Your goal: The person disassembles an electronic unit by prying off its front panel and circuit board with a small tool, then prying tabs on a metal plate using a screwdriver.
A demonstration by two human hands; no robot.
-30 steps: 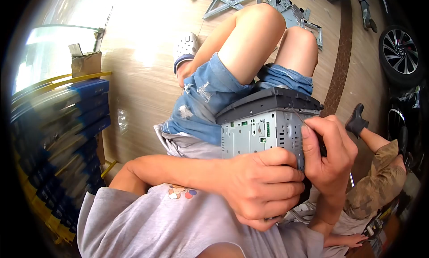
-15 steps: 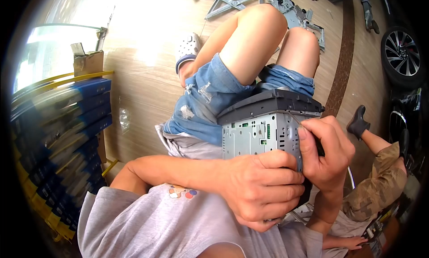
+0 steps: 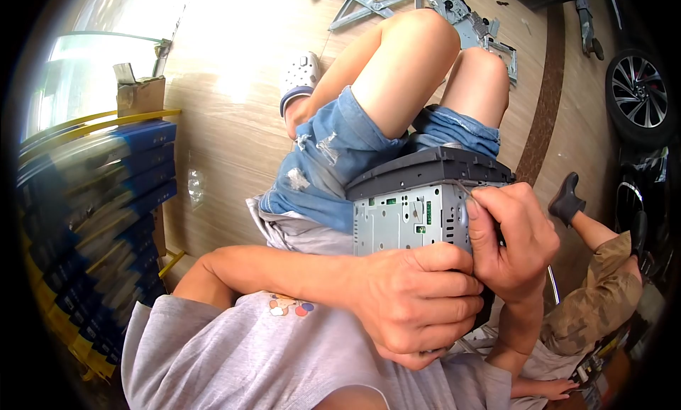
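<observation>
A boxy metal car stereo unit [image 3: 397,215] with a black plastic frame [image 3: 425,170] rests against my lap, its perforated silver side facing up. My left hand [image 3: 422,300] is closed around the unit's near corner, knuckles up; its fingertips are mostly hidden. Beside it, my right hand [image 3: 512,240] pinches a thin, wire-like piece [image 3: 462,188] between thumb and forefinger, close to the seam between metal case and black frame. I cannot make out whether this is a wire or a slim tool.
Stacked blue boxes [image 3: 145,169] stand at the left, with a small cardboard box [image 3: 140,98] above. Metal brackets [image 3: 362,2] and mechanisms [image 3: 461,16] lie on the floor beyond my knees. A car wheel [image 3: 638,91] is at right, below it another person's leg [image 3: 592,229].
My right hand has shifted slightly left along the unit's edge, and the thin piece now looks more curved. My left hand keeps its place on the corner.
</observation>
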